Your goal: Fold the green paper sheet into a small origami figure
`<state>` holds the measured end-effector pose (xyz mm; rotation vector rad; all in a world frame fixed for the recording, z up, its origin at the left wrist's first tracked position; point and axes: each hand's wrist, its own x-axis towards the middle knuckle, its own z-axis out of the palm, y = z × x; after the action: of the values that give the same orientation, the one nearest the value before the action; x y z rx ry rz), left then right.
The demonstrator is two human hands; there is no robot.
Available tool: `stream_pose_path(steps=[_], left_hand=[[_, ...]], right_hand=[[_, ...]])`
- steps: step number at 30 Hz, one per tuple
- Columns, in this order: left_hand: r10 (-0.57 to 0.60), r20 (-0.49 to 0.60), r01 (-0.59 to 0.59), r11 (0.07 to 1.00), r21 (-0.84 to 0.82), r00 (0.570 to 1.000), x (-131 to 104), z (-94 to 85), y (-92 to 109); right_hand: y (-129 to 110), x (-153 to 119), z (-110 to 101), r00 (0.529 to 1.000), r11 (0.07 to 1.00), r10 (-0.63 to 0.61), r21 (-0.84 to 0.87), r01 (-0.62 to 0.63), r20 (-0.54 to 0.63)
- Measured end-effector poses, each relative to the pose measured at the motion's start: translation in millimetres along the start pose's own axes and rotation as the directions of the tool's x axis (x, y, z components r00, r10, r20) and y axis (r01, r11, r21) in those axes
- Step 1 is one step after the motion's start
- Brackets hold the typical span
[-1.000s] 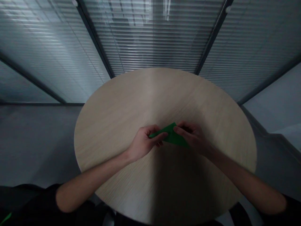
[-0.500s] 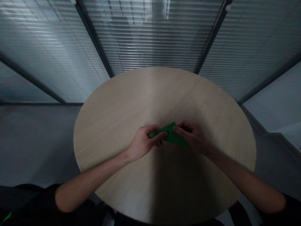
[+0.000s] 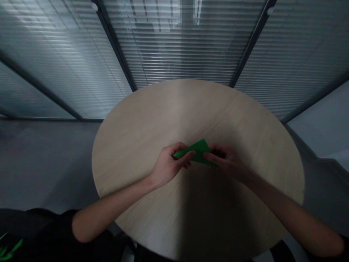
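A folded piece of green paper [image 3: 201, 147] is held above the middle of the round table, between both hands. My left hand [image 3: 173, 160] pinches its left, pointed end, thumb on top and fingers underneath. On the other side, my right hand [image 3: 225, 160] grips the lower right part, with its thumb pressed on the near face. The fingers of the right hand are partly hidden behind the paper and in shadow. One corner of the paper points up and away between the hands.
The round wooden table [image 3: 141, 127] has a dark shadow falling across its near side. Glass panels with blinds [image 3: 185, 54] stand just behind its far edge. Grey floor [image 3: 54, 156] shows on the left, and a pale wall [image 3: 321, 116] on the right.
My right thumb and fingers have slid down along the paper's right side, so more of its upper corner shows. The left hand keeps its pinch. The whole view has shifted slightly.
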<state>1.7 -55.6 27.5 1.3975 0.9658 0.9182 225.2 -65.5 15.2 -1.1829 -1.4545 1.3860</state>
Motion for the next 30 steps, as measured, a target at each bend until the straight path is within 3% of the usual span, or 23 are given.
stream_pose_path(steps=[13, 21, 26, 30], left_hand=[[0.142, -0.19, -0.148, 0.989, -0.02, 0.971, -0.1, 0.9, -4.7], [0.148, -0.211, -0.155, 0.988, -0.015, 0.966, 1.7, -1.3, -5.2], [0.125, -0.239, -0.155, 0.981, -0.113, 0.963, 4.6, -2.8, -6.3], [0.133, -0.235, -0.164, 0.979, -0.121, 0.963, 4.8, -3.0, -6.4]], right_hand=[[-1.6, -1.0, -2.2, 0.994, 0.998, -0.026, 0.058, 0.032, -0.103], [-0.8, 2.3, -2.4, 0.992, 0.997, -0.005, 0.079, 0.015, -0.125], [-0.7, 3.2, -2.1, 0.999, 0.996, 0.003, 0.086, 0.002, -0.055], [-0.4, 2.3, -0.7, 0.991, 0.998, -0.039, 0.051, 0.046, -0.126]])
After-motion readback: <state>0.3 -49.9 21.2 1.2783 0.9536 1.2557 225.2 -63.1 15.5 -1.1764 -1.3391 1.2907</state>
